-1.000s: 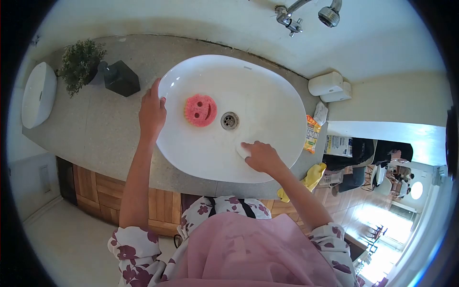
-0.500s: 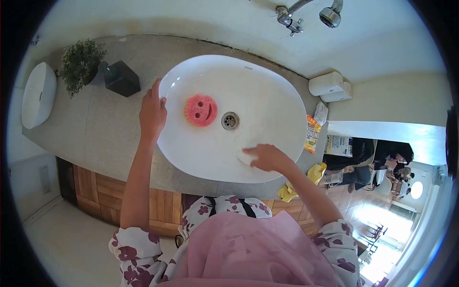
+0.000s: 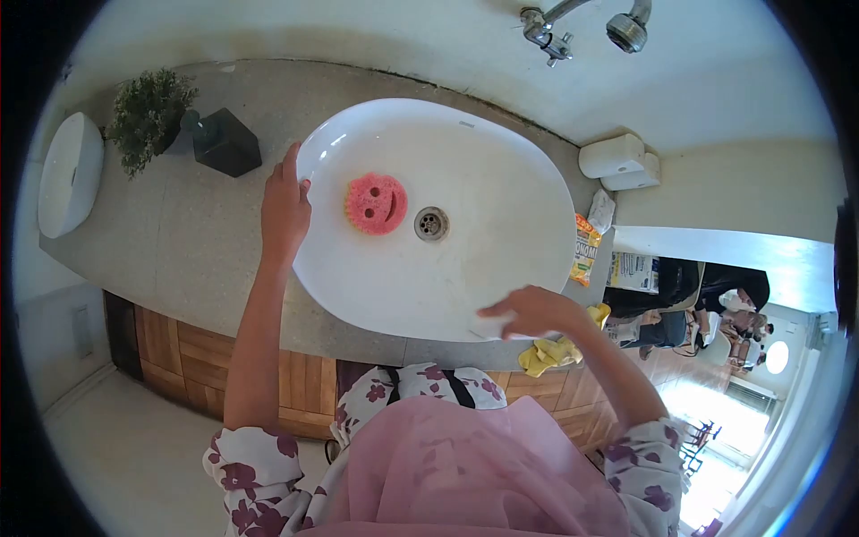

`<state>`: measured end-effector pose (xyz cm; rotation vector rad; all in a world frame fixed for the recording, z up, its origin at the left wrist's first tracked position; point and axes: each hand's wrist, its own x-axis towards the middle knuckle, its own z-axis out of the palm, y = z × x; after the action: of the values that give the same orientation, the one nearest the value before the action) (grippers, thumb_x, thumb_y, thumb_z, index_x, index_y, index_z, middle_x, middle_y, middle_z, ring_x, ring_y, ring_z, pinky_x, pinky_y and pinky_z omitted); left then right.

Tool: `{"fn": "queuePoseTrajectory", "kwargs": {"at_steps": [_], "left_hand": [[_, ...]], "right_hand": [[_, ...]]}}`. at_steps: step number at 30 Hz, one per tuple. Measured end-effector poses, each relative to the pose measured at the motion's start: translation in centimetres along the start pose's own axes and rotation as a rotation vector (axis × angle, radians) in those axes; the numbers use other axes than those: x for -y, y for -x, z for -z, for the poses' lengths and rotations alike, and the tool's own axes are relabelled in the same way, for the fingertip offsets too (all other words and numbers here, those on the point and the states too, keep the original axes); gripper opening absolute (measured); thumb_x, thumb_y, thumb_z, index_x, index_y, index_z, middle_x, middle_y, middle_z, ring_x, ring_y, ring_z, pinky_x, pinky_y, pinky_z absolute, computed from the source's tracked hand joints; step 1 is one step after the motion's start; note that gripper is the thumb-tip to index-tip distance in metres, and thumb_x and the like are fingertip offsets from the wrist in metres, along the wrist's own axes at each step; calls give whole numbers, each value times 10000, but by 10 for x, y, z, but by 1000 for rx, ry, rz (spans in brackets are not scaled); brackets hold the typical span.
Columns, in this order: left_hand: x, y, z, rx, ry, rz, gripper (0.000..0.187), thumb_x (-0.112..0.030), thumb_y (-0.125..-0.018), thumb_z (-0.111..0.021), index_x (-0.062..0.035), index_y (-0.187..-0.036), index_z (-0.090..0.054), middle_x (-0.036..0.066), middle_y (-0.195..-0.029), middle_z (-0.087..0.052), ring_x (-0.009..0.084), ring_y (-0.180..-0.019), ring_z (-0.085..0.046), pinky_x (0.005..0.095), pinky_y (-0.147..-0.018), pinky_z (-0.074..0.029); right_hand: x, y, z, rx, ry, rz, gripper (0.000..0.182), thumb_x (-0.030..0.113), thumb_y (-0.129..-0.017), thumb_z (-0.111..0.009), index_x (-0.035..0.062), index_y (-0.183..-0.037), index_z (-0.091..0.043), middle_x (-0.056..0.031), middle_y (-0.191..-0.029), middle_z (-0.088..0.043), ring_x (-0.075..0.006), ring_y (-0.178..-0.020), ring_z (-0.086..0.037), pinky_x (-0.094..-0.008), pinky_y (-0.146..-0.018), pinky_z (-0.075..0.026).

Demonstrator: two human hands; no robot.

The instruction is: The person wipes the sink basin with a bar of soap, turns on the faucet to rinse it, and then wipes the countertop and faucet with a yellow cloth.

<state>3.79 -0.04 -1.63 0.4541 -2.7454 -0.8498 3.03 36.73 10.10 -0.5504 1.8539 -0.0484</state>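
small white spongy-looking pad (image 3: 486,326) at near-rt wall of white oval glazed basin (image 3: 506,206); our rt grip (image 3: 541,313) grasps it, blurred. prob. light, squashy, slippery if wet: we'd pinch edges. our l grip (image 3: 284,215) on l rim, can't tell if clasping. vs 1s ago: rt grip + pad nearer us, further from round metal drain (image 3: 432,225).
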Motion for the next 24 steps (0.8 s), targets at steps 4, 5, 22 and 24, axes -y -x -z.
{"fn": "queuePoseTrajectory", "kwargs": {"at_steps": [4,5,22,24], "left_hand": [[-4,0,4,17,6,-1,577,-23,-895,-560,-118,-1426,-356,189,-1239,-541,363,-1113,-527,448,-943,-440],[-3,0,3,19,7,-3,577,-23,-895,-560,-118,-1426,-356,189,-1239,-541,363,-1113,-527,448,-943,-440],[-6,0,4,36,-35,44,564,-30,-910,-544,-126,-1430,-350,177,-1287,-529,359,-1176,-510,444,-962,-439],[-4,-1,2,21,-15,13,562,-36,-911,-544,-128,-1430,-349,176,-1282,-532,357,-1174,-512,445,-959,-441]], "right_hand": [[-11,3,-8,-46,-22,30,560,249,-731,-694,282,-1284,-615,-152,-1109,-661,-316,-1063,-600,-389,-959,-455],[-5,-6,-7,-89,10,31,552,249,-730,-698,279,-1276,-622,-150,-1114,-659,-316,-1061,-600,-386,-965,-451],[11,-36,-10,-171,-16,60,586,195,-720,-712,273,-1291,-607,-160,-1074,-653,-335,-1062,-602,-422,-943,-459],[-2,-18,-12,-212,7,108,585,195,-720,-713,277,-1290,-607,-159,-1073,-651,-338,-1057,-604,-424,-939,-462]]}}
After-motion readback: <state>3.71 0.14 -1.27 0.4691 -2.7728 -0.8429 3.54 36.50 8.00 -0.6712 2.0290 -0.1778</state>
